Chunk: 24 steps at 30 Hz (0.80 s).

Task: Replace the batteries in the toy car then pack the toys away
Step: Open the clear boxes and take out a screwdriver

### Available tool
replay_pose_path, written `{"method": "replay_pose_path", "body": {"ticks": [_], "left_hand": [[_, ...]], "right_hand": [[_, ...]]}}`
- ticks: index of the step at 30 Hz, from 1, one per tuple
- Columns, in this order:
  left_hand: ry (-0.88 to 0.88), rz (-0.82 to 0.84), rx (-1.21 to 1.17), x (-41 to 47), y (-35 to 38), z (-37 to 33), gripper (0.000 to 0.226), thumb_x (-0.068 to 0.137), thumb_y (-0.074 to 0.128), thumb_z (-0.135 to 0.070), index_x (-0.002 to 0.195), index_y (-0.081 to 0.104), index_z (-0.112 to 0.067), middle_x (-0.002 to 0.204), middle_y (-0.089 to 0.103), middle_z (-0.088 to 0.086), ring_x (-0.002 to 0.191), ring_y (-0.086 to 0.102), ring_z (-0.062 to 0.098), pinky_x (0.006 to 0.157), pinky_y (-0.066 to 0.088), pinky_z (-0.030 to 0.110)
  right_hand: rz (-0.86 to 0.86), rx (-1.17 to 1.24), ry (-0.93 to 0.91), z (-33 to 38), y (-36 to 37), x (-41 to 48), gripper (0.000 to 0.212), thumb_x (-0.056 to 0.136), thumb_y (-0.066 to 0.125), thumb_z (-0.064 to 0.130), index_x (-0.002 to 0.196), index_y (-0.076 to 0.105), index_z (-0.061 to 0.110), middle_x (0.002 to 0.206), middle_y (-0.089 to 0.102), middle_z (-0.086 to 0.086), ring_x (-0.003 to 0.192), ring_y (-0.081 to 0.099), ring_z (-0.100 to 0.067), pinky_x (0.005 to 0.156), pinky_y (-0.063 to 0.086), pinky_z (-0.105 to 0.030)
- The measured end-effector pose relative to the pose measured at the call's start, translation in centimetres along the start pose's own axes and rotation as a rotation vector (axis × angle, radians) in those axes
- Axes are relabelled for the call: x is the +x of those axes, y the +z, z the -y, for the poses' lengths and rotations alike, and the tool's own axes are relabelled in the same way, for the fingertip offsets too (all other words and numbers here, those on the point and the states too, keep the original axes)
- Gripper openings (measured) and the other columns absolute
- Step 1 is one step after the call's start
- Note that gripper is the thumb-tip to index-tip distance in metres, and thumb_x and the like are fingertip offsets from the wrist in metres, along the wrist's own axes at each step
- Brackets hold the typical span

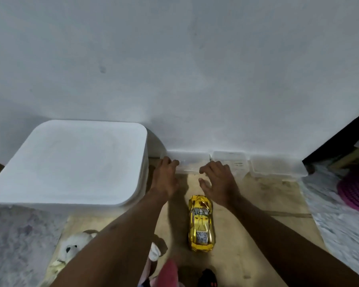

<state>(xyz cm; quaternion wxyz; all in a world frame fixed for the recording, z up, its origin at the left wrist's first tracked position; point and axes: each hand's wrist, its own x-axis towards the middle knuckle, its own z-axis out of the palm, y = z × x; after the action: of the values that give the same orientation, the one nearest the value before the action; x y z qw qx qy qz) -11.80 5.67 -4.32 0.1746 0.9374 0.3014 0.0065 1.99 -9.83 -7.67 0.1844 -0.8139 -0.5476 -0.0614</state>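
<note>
**Both Hands Go to the Boxes While the Gold Car Waits**

Furthest left of the toy car, a large white lidded bin stands against the wall. A pale plush toy lies on the near-left of the car, partly under the person's forearm.

The left grip reaches past the car's nose, its fingers curled at the left corner of a clear plastic box. Whether they clamp on it or only touch it cannot be told. That box is the first of three in a row along the wall beyond the car.

The toy car sits upright on its wheels on a wooden board on the floor, between the two forearms, nose toward the boxes and touched by neither hand.

Just right of the car's nose, the right grip hovers with fingers spread apart, holding nothing. Beyond it stand the second box and the third box, and far right of the car lies a purple ribbed object.

The car's mirror-gold shell looks like hard, light plastic, stiff but slick, and likely to show scuffs. The surest hold is probably across the flanks at mid-body, between the wheel arches, since the wheels may roll under a push. Any battery hatch is out of sight, presumably underneath, so the car would need turning over.
</note>
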Motion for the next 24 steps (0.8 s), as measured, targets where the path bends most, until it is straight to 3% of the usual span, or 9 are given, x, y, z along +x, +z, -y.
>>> {"method": "replay_pose_path", "body": {"ticks": [3,6,12,17,21,24], "left_hand": [[-0.007,0.037,0.041,1.2,0.5,0.3,0.08,0.08,0.077,-0.009,0.149,0.037,-0.021,0.152,0.033,0.006,0.141,0.028,0.027,0.114,0.033,0.035],[-0.005,0.064,0.091,2.2,1.1,0.4,0.078,0.079,0.078,-0.013,0.146,0.04,-0.02,0.147,0.037,0.007,0.136,0.032,0.026,0.112,0.035,0.034],[-0.018,0.045,0.219,3.5,1.7,0.0,0.055,0.091,0.067,-0.019,0.14,0.044,-0.02,0.139,0.045,0.011,0.132,0.037,0.03,0.104,0.043,0.034],[-0.017,0.091,0.299,3.7,1.8,-0.2,0.067,0.087,0.072,-0.013,0.144,0.038,-0.018,0.143,0.041,0.013,0.134,0.037,0.032,0.103,0.044,0.033],[-0.004,0.122,0.31,3.9,1.8,-0.1,0.075,0.083,0.075,-0.011,0.145,0.034,-0.019,0.145,0.038,0.013,0.136,0.036,0.034,0.103,0.045,0.033],[0.011,0.132,0.318,4.0,1.7,0.0,0.076,0.082,0.076,-0.012,0.146,0.034,-0.019,0.145,0.038,0.013,0.135,0.037,0.034,0.105,0.043,0.034]], "right_hand": [[0.258,-0.159,-0.013,0.7,-0.1,3.3,0.038,0.088,0.062,0.04,0.121,0.059,0.021,0.123,0.058,-0.002,0.115,0.052,-0.024,0.095,0.041,-0.043],[0.351,-0.303,-0.028,0.5,0.3,5.4,0.047,0.087,0.065,0.041,0.127,0.052,0.019,0.126,0.055,-0.005,0.115,0.052,-0.026,0.095,0.042,-0.044],[0.414,-0.387,-0.092,0.7,0.7,6.3,0.043,0.087,0.064,0.023,0.127,0.052,0.012,0.119,0.058,-0.009,0.103,0.057,-0.027,0.079,0.05,-0.035],[0.47,-0.485,-0.168,1.0,0.3,6.3,0.036,0.09,0.061,0.025,0.122,0.052,0.01,0.112,0.059,-0.01,0.094,0.06,-0.025,0.069,0.049,-0.033],[0.479,-0.496,-0.178,0.9,0.4,6.1,0.035,0.092,0.058,0.025,0.122,0.051,0.009,0.113,0.059,-0.011,0.095,0.059,-0.025,0.069,0.05,-0.033],[0.445,-0.494,-0.171,0.6,0.3,6.3,0.043,0.092,0.059,0.028,0.129,0.046,0.009,0.124,0.055,-0.013,0.108,0.056,-0.028,0.082,0.05,-0.037]]}}
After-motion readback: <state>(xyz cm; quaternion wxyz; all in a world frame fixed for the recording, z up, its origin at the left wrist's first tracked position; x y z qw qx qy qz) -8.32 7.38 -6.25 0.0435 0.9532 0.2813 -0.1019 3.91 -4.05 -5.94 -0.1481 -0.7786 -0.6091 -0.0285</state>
